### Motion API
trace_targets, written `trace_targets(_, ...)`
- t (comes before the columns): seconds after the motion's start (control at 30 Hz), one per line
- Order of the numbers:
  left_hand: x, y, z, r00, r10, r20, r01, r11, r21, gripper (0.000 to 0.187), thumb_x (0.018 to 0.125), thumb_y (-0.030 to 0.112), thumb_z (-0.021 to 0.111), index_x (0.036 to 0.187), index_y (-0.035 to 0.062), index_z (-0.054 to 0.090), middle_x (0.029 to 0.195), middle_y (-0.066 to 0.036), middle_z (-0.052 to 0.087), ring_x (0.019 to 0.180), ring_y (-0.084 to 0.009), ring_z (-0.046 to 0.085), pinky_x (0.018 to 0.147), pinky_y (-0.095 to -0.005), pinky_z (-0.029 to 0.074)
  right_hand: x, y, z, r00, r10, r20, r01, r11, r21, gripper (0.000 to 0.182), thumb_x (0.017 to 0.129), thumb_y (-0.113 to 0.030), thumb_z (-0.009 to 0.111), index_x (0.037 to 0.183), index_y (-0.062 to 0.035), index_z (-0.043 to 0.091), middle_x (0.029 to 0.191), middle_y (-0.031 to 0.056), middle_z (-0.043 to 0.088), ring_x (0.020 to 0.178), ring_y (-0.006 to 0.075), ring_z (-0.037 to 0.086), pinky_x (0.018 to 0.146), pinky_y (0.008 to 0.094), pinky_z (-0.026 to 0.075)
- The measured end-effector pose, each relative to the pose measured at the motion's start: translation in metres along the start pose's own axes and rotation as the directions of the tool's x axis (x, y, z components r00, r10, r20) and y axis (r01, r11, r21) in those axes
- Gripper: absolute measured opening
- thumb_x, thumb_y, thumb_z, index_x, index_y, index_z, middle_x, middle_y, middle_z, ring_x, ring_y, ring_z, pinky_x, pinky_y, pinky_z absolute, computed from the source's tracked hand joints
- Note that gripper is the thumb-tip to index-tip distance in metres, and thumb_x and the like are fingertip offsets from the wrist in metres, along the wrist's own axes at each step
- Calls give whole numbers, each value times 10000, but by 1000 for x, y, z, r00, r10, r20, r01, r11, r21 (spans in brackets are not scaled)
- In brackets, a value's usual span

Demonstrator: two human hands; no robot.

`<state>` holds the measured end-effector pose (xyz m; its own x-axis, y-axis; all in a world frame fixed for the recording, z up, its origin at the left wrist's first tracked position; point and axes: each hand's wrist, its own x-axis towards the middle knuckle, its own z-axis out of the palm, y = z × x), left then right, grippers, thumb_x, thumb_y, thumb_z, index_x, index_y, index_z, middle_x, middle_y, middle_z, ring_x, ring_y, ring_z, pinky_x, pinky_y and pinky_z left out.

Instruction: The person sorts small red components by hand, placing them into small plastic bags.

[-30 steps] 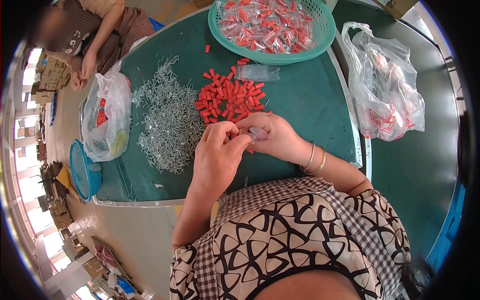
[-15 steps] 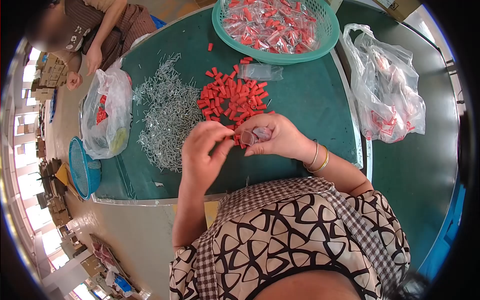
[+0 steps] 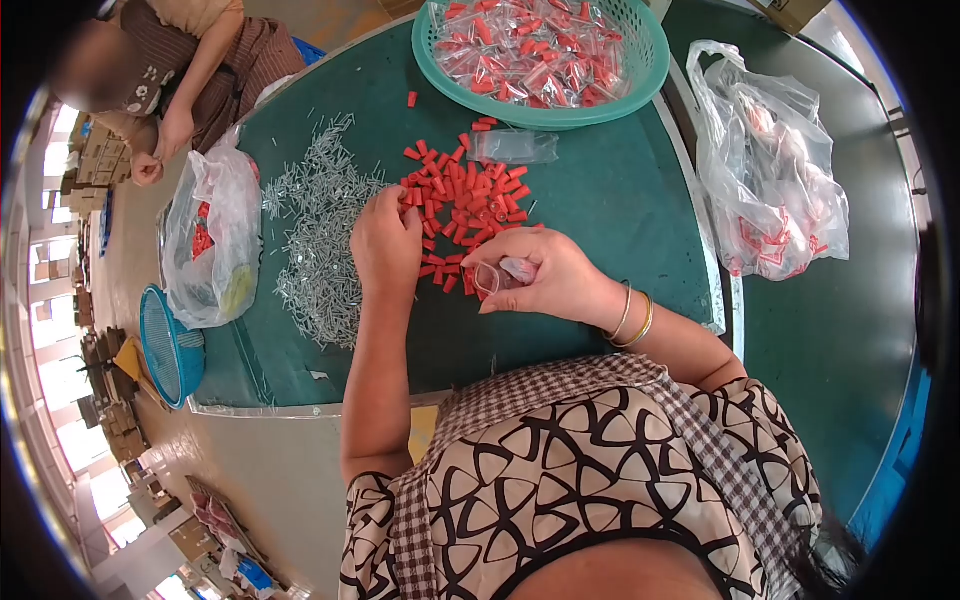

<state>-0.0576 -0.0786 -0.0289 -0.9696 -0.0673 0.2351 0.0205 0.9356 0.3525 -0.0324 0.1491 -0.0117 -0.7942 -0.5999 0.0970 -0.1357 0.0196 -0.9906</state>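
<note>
My left hand (image 3: 386, 240) is at the seam between a heap of metal screws (image 3: 322, 250) and a pile of red plastic caps (image 3: 470, 190). Its fingers are bent together at a red cap on the pile's left edge; whether they grip it is hard to tell. My right hand (image 3: 545, 272), with two bangles at the wrist, is closed round a small clear plastic bag (image 3: 488, 278) whose mouth faces left, over the front of the caps. A flat stack of clear bags (image 3: 513, 147) lies behind the caps.
A green basket (image 3: 655, 75) of bagged red caps stands at the back. White plastic bags lie left (image 3: 190, 265) and right (image 3: 765, 180). A blue basket (image 3: 172, 345) is at the left edge. A co-worker (image 3: 190, 70) sits at the back left.
My left hand has moved up and left, away from the bag, to the edge of the red caps. My right hand still holds the bag in nearly the same place. The co-worker's hands came together.
</note>
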Motion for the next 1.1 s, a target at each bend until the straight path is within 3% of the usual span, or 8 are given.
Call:
trace_targets(0.13,-7,15,-17,994,-58,-88,20,925,-380,184,807,9,690,984,29,645,911,-115,678,758,-251,661,653,-336,523,2,4,3,990,-133,-39,133,991,-7,396,719,-35,829,1085,-32,679,887,25,668,819,118,628,729,271,533)
trace_targets(0.3,-43,59,-63,988,115,-104,-155,692,-705,164,769,-17,732,903,34,653,897,-92,684,754,-210,647,648,-304,513,0,2,3,984,176,0,-170,949,266,383,749,-110,832,1096,-50,681,900,10,682,704,79,618,607,243,530)
trace_targets(0.4,-44,63,-59,906,405,-120,-414,792,-449,185,755,-50,743,909,21,667,959,-91,679,868,-191,653,775,-308,510,0,6,5,977,211,17,-207,931,299,392,763,-102,825,1120,-54,671,879,-3,670,634,52,589,530,216,504)
trace_targets(0.67,-20,21,-50,983,-23,-181,-55,911,-409,148,814,9,700,959,29,685,923,-78,656,734,-187,615,675,-302,495,1,-4,0,975,223,26,-221,934,282,414,758,-54,821,1139,-22,660,931,28,679,812,89,632,656,238,548)
trace_targets(0.77,7,4,-29,998,-50,-39,36,958,-285,194,821,66,702,1009,24,677,941,-102,643,766,-244,614,720,-353,503,1,-2,0,984,180,-1,-175,955,240,402,759,-48,818,1130,-21,666,938,33,681,840,92,629,713,248,547)
trace_targets(0.87,17,-7,-5,980,179,-86,-177,984,36,248,807,99,716,1040,25,683,934,-113,646,831,-277,631,742,-360,497,0,-3,-1,985,170,-13,-160,949,273,386,765,-45,811,1123,-27,669,924,24,675,807,82,621,686,242,541)
trace_targets(0.93,19,-8,-1,989,149,-11,-149,989,-12,240,814,102,700,1039,22,681,957,-135,651,843,-321,628,766,-393,499,1,1,1,993,109,-47,-88,943,322,378,770,-61,808,1122,-42,671,904,4,671,717,63,616,576,218,535)
trace_targets(1.1,11,-10,4,982,163,-92,-175,974,-141,188,825,42,679,1012,22,684,943,-132,657,800,-288,637,737,-352,510,1,4,1,998,-1,-68,14,981,192,385,770,-2,793,1130,-6,657,916,35,647,797,90,611,652,247,557)
